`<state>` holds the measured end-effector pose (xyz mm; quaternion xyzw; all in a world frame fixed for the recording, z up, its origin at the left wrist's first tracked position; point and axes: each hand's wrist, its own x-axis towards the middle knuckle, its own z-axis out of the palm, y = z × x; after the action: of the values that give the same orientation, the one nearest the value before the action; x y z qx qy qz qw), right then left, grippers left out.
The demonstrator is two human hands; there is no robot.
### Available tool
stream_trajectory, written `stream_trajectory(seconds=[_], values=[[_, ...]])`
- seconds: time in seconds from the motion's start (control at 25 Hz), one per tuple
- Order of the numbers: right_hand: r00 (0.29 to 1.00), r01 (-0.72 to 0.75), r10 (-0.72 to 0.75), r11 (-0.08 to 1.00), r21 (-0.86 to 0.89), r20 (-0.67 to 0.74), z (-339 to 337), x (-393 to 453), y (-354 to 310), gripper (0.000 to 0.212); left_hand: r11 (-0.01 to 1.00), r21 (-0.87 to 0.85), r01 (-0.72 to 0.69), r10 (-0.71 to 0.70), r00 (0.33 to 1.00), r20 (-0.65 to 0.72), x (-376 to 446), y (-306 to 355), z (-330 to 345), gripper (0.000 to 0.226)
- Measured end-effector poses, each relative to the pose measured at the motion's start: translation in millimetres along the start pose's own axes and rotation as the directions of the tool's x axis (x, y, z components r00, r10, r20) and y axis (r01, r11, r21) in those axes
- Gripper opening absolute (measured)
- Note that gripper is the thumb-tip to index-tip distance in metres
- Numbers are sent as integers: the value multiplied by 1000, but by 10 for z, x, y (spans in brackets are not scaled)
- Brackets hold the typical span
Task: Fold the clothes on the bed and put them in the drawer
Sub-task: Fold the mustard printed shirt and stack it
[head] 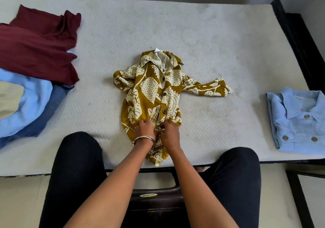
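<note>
A small mustard and cream leaf-print shirt (153,94) lies face up in the middle of the bed (202,39), collar away from me, one sleeve stretched out to the right. My left hand (145,130), with bangles on the wrist, and my right hand (169,133) sit side by side on its lower front. Both pinch the cloth around a button on the placket. A folded light blue shirt (299,122) lies at the right edge of the bed.
At the left lies a loose pile: a maroon garment (38,46) over a light blue one (29,101), denim (52,103) and a cream piece (8,101). A black bed frame (299,41) runs along the right. My knees press the near edge; a dark stool (154,198) stands below.
</note>
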<state>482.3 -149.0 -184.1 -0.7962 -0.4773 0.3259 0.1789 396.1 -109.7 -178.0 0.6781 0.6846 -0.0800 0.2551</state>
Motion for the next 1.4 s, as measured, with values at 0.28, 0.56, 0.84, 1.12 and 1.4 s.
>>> stream_trajectory(seconds=[0.28, 0.56, 0.84, 1.12, 1.4], values=[[997, -32, 31, 999, -15, -77, 114, 6, 35, 10, 998, -66, 23, -24, 1000, -20, 58, -94, -29, 25], [963, -146, 207, 940, 309, -172, -6, -189, -203, 12, 733, -669, 122, -177, 984, -14, -146, -188, -174, 23], [964, -178, 245, 879, 443, -99, -267, -236, -292, 10, 799, -597, -74, 10, 994, -110, -291, -132, -329, 24], [986, -165, 139, 883, 440, 90, -458, -237, -247, 15, 672, -735, -87, 48, 996, -74, -366, -170, -410, 17], [992, -125, 125, 911, 393, 26, -509, -241, -315, 11, 792, -591, -157, 64, 982, -175, -341, -95, -375, 18]])
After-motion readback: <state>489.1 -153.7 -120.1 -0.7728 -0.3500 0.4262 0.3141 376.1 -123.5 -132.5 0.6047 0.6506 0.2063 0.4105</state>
